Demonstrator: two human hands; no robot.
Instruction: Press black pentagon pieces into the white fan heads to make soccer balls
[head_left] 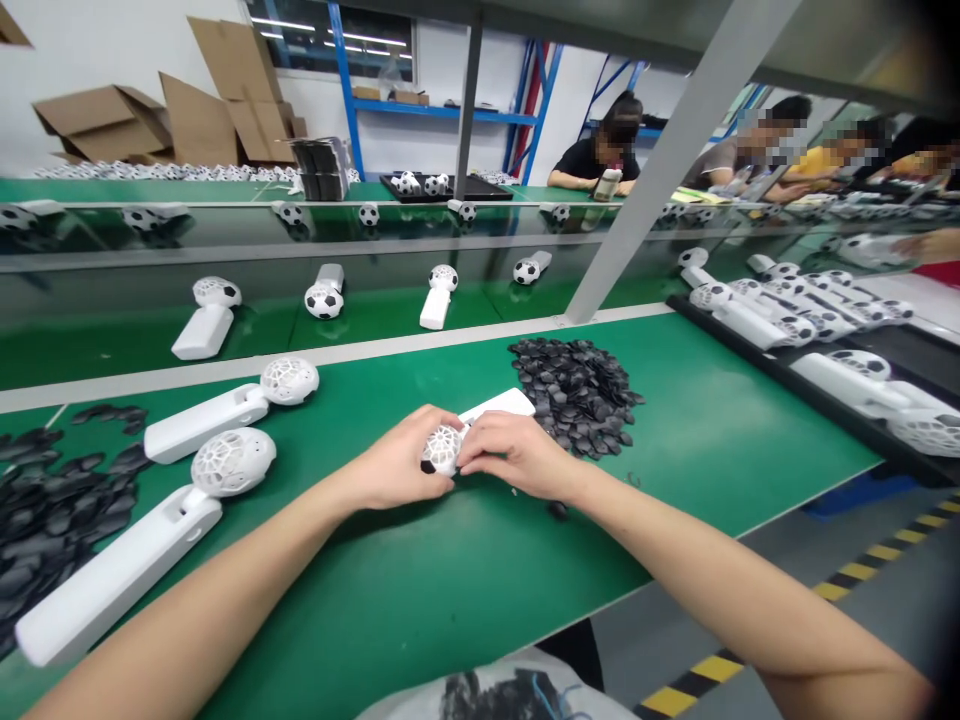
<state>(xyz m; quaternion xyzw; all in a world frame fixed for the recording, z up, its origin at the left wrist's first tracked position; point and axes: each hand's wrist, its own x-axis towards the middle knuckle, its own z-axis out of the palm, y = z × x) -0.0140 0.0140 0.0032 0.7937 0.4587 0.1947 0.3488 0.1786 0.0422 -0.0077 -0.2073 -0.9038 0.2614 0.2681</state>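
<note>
A white handheld fan with a soccer-ball-patterned head [442, 447] lies before me, its white handle [501, 404] pointing away to the right. My left hand [401, 458] is closed around the left side of the ball head, where one black patch shows. At the head's right edge, my right hand [517, 452] pinches with thumb and fingers; whatever sits between the fingertips is too small or hidden to make out. Just beyond that hand lies a pile of black plastic pieces [577, 390]. Two more white fans with plain lattice heads [234, 461] [289, 381] rest left of my arms.
Another heap of black pieces [67, 500] lies at far left. Across the bench, a sunken green belt [390, 330] carries several ball fans. A black tray [757, 350] full of fans stands at right. A slanted grey post [652, 190] rises ahead. Several people sit beyond.
</note>
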